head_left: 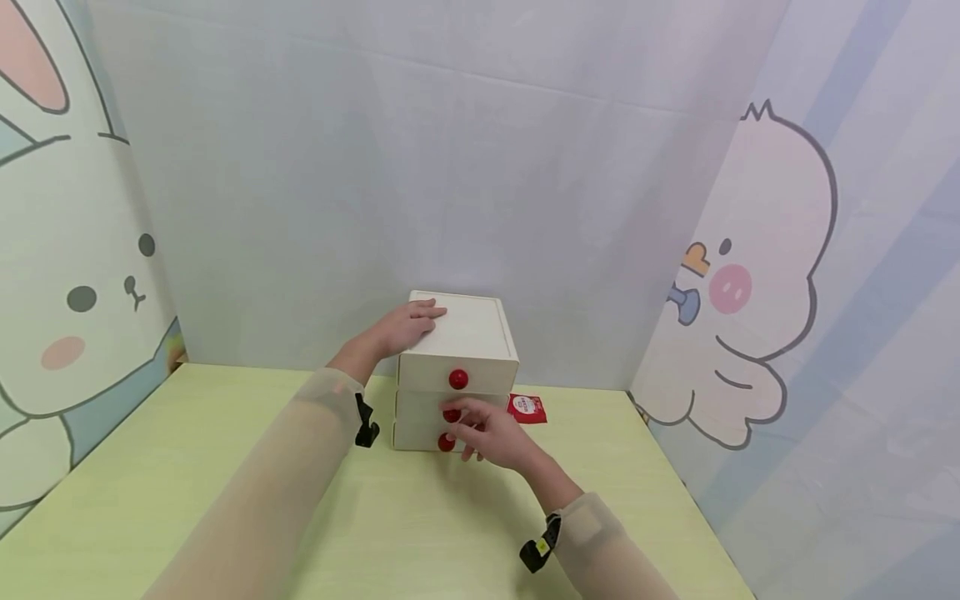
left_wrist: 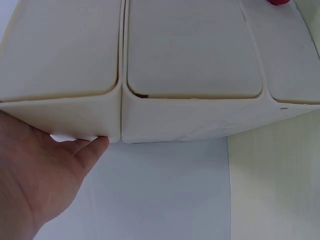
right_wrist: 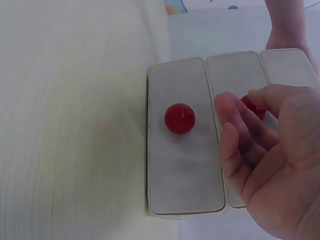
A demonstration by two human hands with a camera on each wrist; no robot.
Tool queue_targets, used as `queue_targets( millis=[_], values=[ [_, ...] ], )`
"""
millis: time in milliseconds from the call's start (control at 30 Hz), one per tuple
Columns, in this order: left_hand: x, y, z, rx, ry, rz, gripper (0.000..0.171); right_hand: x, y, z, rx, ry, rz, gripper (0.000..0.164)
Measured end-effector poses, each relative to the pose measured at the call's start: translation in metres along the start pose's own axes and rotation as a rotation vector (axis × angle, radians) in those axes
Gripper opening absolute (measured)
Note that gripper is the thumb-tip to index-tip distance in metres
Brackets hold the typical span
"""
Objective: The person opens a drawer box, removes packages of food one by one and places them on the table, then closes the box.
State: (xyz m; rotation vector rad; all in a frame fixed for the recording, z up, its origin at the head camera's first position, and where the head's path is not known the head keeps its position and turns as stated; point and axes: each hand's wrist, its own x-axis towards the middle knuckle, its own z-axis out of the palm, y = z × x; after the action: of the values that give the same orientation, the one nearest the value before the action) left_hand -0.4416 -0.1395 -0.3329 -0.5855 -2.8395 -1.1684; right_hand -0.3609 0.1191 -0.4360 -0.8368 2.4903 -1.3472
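A white cabinet [head_left: 468, 329] of three stacked drawers stands on the table, each drawer front bearing a round red knob. My left hand [head_left: 405, 327] rests on the cabinet's top at its left edge, fingers extended; the left wrist view shows this hand [left_wrist: 47, 172] against the top unit. With thumb and index finger, my right hand [head_left: 491, 433] pinches the middle knob [right_wrist: 254, 107], the other fingers loosely bent. Below it is the bottom knob [right_wrist: 180, 119], untouched. The top knob [head_left: 458, 379] shows above the right hand. All the drawers look closed.
A small red packet [head_left: 527, 408] with white print lies on the table right of the cabinet. The pale yellow-green table [head_left: 390, 533] reaches back to a light curtain [head_left: 450, 167]. Cartoon-printed curtains hang at both sides.
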Motion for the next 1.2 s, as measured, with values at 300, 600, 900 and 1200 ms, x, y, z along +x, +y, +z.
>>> queue_targets(
  millis=[300, 600, 900, 1200],
  values=[
    [0.002, -0.002, 0.000, 0.007, 0.004, 0.003, 0.056, 0.006, 0.006, 0.004, 0.050, 0.010, 0.013, 0.035],
    [0.002, -0.003, 0.000, 0.006, 0.004, 0.004, 0.056, 0.009, 0.007, 0.011, 0.040, 0.054, 0.019, 0.031],
    [0.003, -0.002, 0.000, 0.020, 0.009, 0.013, 0.056, 0.008, 0.005, 0.011, 0.023, 0.075, 0.010, 0.027],
    [0.001, -0.001, 0.000, 0.001, 0.005, 0.012, 0.055, 0.005, 0.003, 0.012, -0.005, 0.078, -0.009, 0.025]
  ],
)
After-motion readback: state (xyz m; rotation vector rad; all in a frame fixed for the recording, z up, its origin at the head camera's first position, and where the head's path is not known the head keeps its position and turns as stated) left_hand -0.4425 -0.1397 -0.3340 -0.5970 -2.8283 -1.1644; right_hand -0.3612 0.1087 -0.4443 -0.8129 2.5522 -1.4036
